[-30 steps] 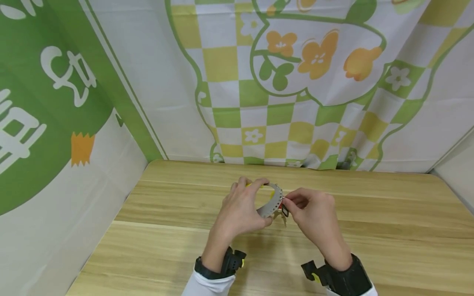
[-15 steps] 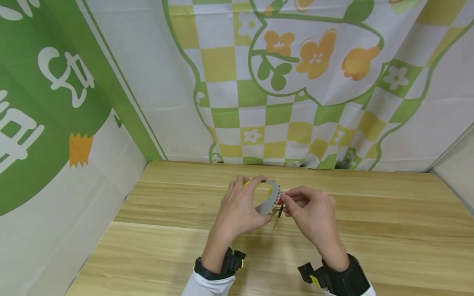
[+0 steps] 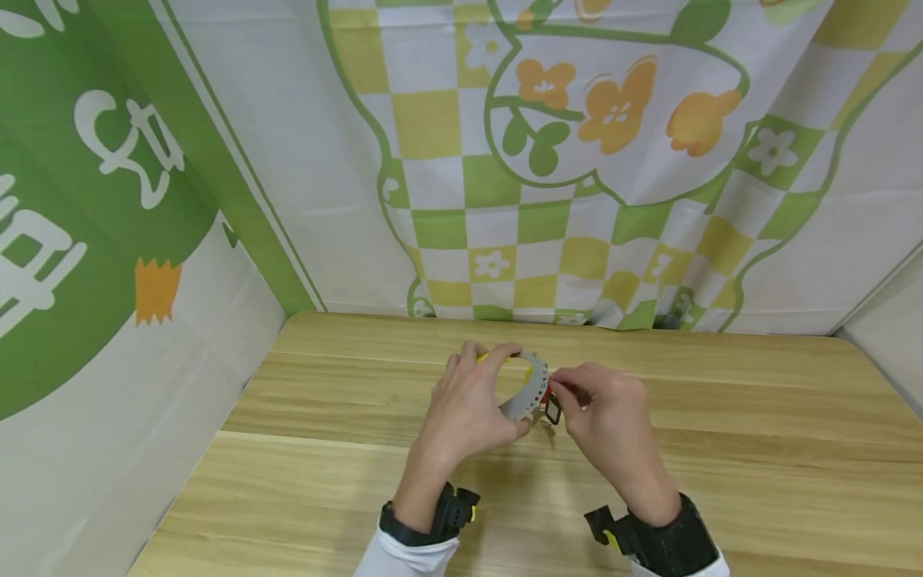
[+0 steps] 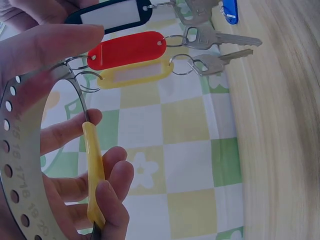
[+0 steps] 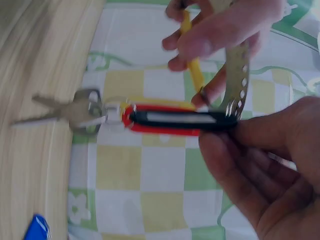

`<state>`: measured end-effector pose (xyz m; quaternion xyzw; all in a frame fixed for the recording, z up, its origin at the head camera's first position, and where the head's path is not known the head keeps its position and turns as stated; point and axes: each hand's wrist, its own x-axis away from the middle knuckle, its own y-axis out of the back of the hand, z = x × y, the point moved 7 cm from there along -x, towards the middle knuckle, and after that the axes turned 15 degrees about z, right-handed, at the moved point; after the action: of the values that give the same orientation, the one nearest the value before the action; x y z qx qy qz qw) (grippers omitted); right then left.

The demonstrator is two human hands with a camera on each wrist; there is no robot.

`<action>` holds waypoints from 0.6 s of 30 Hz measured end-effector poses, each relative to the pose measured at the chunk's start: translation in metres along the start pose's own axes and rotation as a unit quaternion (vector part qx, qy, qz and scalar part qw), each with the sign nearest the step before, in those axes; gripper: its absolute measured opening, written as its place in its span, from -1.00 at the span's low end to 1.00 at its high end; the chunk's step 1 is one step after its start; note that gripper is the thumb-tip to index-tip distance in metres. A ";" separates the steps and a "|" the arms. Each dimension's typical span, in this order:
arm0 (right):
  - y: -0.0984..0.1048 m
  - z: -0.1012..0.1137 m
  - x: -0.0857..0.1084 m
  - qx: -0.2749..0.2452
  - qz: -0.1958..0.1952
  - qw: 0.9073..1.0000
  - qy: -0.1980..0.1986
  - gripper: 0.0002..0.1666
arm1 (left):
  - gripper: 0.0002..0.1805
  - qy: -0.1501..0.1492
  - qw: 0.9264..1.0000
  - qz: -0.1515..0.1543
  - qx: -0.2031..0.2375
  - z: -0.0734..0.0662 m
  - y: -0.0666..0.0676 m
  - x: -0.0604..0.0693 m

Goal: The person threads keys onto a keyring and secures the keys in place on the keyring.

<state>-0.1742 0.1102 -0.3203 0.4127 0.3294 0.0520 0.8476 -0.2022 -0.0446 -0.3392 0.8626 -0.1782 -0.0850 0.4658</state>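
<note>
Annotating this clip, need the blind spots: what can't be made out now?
Dark tag, end away from the keys: covered by the right hand's fingertips, right wrist view; can't tell if it's hooked on.
Metal ring, any numbers past 20: cut off by the bottom edge, left wrist view.
Blue object: cut off at top, left wrist view.
Key markings: blurred, right wrist view; too small, head view.

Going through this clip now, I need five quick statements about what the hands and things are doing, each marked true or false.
1. The left hand holds the ring. True.
2. A key is linked to the red tag. True.
3. The right hand pinches the red tag. False: it pinches the black tag.
4. The ring lies flat on the table. False: it is held up above the table.
5. The ring is numbered. True.
</note>
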 end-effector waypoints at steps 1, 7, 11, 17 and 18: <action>0.000 0.001 0.000 0.008 0.002 1.000 0.010 -0.79 | -0.03 -0.001 1.000 0.001 -0.001 0.000 0.000 0.000; -0.002 -0.001 -0.001 0.006 0.021 1.000 -0.002 -0.80 | -0.02 0.002 1.000 0.004 -0.007 0.000 0.000 0.000; -0.004 -0.009 -0.001 -0.035 0.037 0.996 -0.078 -0.87 | -0.03 0.005 1.000 0.004 -0.007 0.000 -0.001 -0.001; -0.006 -0.016 0.001 -0.073 0.038 0.986 -0.144 -0.96 | -0.02 0.008 1.000 0.004 -0.010 0.000 -0.002 -0.001; -0.005 -0.015 0.001 -0.072 0.034 0.987 -0.137 -0.96 | -0.02 0.009 1.000 0.005 -0.010 0.000 -0.002 -0.001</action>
<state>-0.1834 0.1174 -0.3318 0.3650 0.1913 0.0470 0.9099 -0.2030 -0.0430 -0.3408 0.8577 -0.1773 -0.0769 0.4765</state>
